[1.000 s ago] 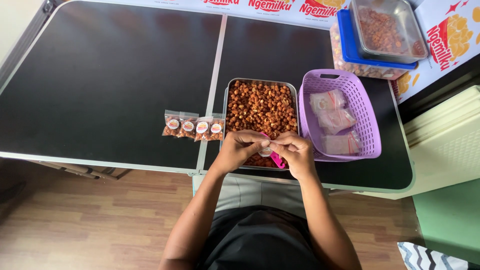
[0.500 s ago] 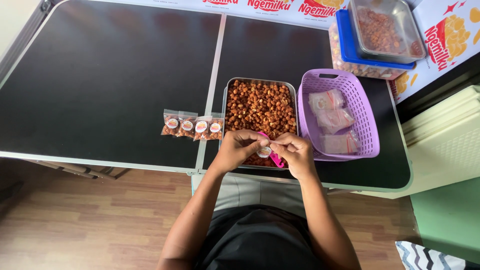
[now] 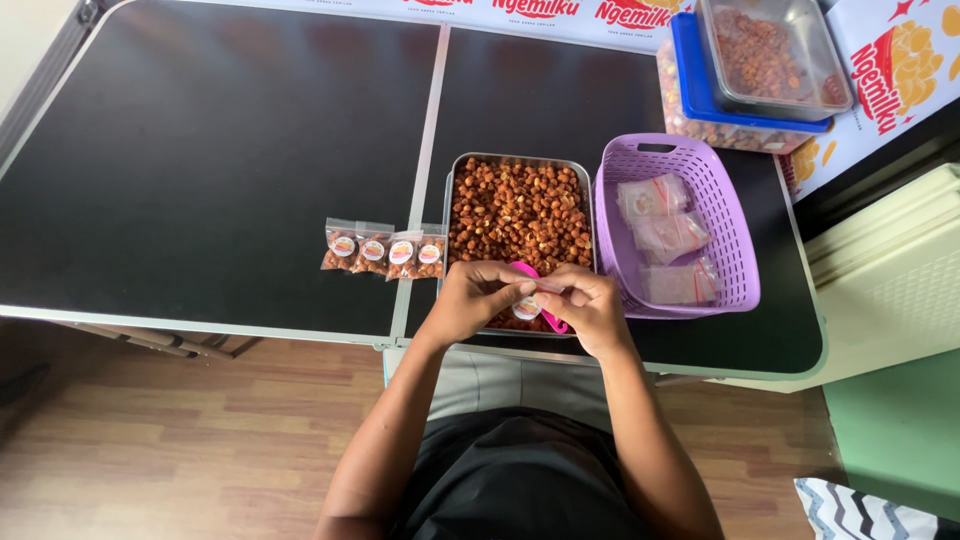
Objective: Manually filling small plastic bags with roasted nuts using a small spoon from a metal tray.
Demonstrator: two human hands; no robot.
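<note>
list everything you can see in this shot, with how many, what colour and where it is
folding table: one, black top with a pale rim, fills most of the view
metal tray: one, silver, full of brown coated nuts, centre of the table
filled packets: four in a row, clear with round stickers, left of the tray
basket: one, purple, right of the tray
packets in basket: about three, clear, lying in the basket
lidded tub: one, clear with a blue lid, far right of the table
clear box: one, holding brown snacks, on the blue lid
pink scoop: one, partly hidden under the hands
small packet: one, clear with a sticker, between both hands
left hand: pinching the packet
right hand: pinching the packet
</note>
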